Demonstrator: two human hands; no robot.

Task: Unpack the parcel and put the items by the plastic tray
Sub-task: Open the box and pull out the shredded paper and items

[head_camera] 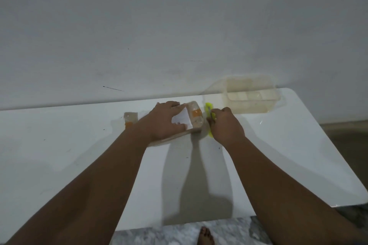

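Gripping the parcel from above near the tabletop's far edge, the left hand covers most of it. The right hand clasps a yellow-green cutter at the parcel's right end. The plastic tray sits by the far right corner.

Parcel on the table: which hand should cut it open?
Right. The right hand grips the yellow cutter at the right end of the parcel; the left hand holds it down from above.

Print on parcel label illegibly small.
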